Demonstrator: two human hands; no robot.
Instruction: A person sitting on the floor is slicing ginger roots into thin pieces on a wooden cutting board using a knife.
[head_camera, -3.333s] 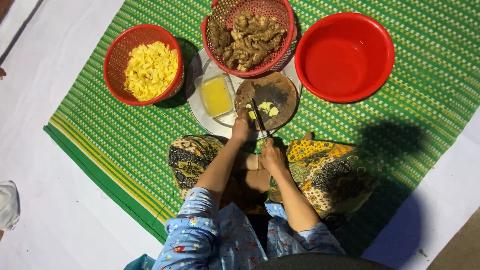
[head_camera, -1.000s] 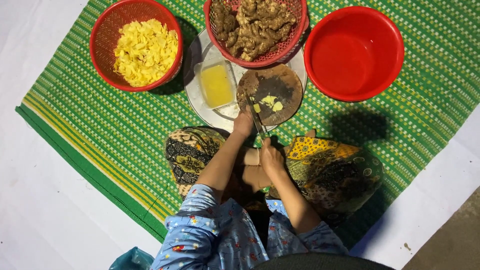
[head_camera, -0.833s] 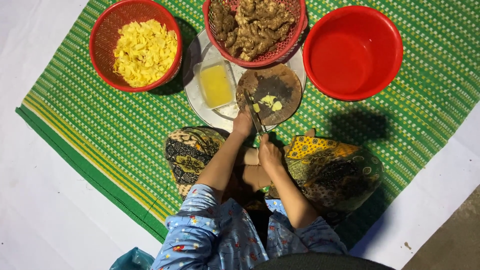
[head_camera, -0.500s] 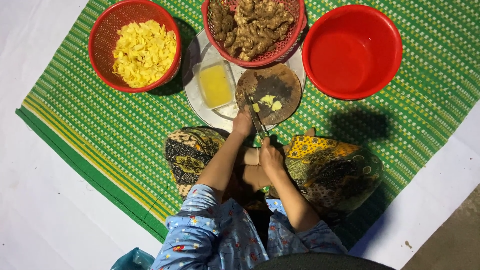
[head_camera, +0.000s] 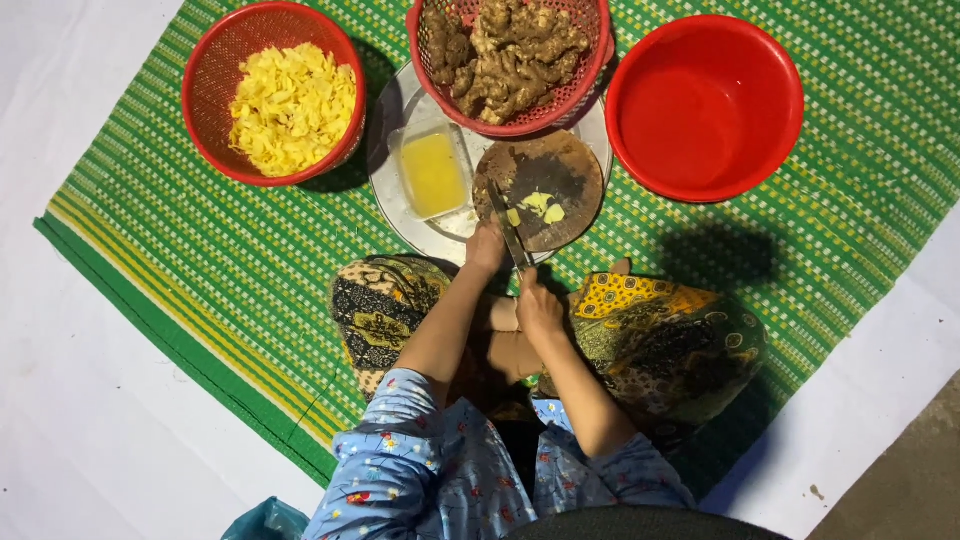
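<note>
Gripping a knife (head_camera: 508, 225) in the closed right hand (head_camera: 540, 305), blade over the round wooden chopping board (head_camera: 560, 160). Left hand (head_camera: 486, 248) resting at the board's near edge, fingers curled, beside yellow ginger slices (head_camera: 540, 205) on the board.

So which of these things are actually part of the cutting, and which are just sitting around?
In use: left hand, right hand, knife, round chopping board, ginger basket, basket of yellow slices, tub of yellow liquid.

Lying about: empty red bowl, green mat.
</note>
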